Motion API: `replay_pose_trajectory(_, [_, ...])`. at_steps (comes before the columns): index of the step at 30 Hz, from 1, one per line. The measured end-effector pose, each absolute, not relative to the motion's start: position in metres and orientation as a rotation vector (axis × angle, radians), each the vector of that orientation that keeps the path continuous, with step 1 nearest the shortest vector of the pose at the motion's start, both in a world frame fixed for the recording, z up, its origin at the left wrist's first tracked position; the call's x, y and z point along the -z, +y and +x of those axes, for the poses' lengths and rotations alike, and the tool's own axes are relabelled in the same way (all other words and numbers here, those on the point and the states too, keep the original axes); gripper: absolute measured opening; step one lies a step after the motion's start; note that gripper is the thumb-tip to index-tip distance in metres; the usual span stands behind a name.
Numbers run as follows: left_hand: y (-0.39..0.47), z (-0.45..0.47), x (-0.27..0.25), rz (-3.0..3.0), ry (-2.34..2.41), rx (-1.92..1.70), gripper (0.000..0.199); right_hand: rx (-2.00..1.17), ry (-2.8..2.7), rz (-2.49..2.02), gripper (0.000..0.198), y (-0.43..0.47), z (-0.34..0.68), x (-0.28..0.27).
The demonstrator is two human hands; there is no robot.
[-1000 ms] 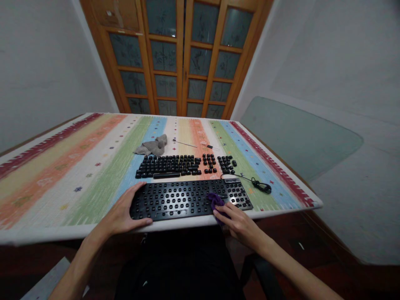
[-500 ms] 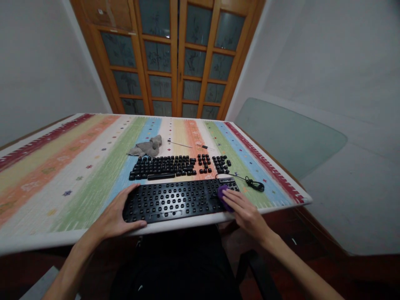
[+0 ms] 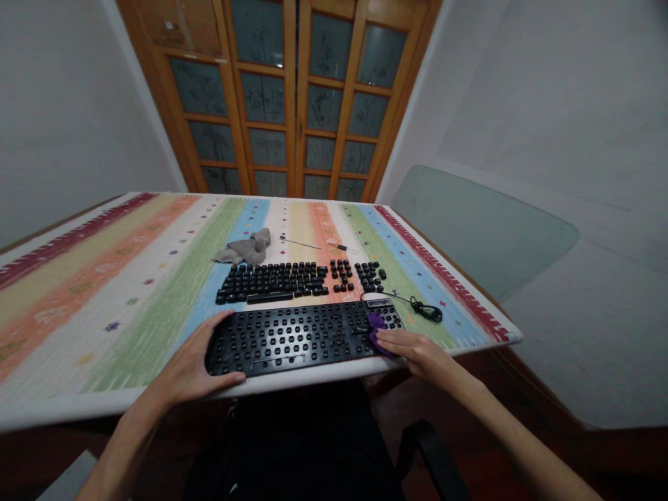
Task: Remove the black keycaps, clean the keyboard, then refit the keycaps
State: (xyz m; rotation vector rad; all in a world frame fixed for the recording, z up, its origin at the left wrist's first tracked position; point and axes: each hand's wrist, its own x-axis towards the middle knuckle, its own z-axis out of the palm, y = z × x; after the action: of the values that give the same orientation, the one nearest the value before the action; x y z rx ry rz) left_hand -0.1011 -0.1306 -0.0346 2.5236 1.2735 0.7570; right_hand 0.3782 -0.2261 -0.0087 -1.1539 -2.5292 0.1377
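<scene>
A black keyboard base [image 3: 313,334], its keycaps off, lies along the near edge of the table. My left hand [image 3: 188,367] grips its left end, thumb along the front edge and fingers round the back corner. With fingers pressed together, my right hand [image 3: 420,353] holds a purple cloth [image 3: 376,324] against the number-pad end of the base. Behind the base, the loose black keycaps [image 3: 271,280] are laid out in keyboard order, with the long space bar [image 3: 270,298] nearest. The coiled keyboard cable [image 3: 426,311] rests to the right.
A crumpled grey cloth [image 3: 245,248] lies behind the keycaps. To its right are a thin rod [image 3: 301,243] and a small black-and-clear item [image 3: 342,248]. The striped tablecloth [image 3: 151,292] covers the table. A chair armrest [image 3: 433,452] is below the front edge.
My right hand has shifted slightly right and down, its wrist turned flatter, and more of the purple cloth shows. My left hand and the keyboard base stay in place.
</scene>
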Motion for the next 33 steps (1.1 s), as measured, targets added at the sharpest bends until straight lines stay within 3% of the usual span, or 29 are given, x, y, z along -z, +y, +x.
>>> replay_pose_trajectory(5, [-0.13, -0.101, 0.036, 2.53, 1.274, -0.768, 0.105, -0.125, -2.367, -1.198, 0.08, -0.228, 0.39, 0.013])
replay_pose_trajectory(11, [-0.13, -0.101, 0.035, 2.554, 1.274, -0.751, 0.104, 0.211, -2.078, -1.542, 0.062, -0.233, 0.39, 0.008])
replay_pose_trajectory(17, [-0.13, -0.101, 0.035, 2.539, 1.278, -0.767, 0.105, 0.306, -2.33, -1.217, 0.075, -0.244, 0.388, 0.03])
replay_pose_trajectory(25, [-0.129, -0.101, 0.035, 2.523, 1.263, -0.802, 0.106, 0.521, -2.051, -1.502, 0.067, -0.254, 0.393, 0.024])
replay_pose_trajectory(30, [-0.13, -0.102, 0.034, 2.526, 1.272, -0.781, 0.105, 0.333, -2.321, -1.169, 0.079, -0.258, 0.363, 0.03])
replay_pose_trajectory(33, [-0.13, -0.102, 0.034, 2.521, 1.27, -0.776, 0.105, 0.321, -2.344, -1.236, 0.075, -0.26, 0.37, 0.033])
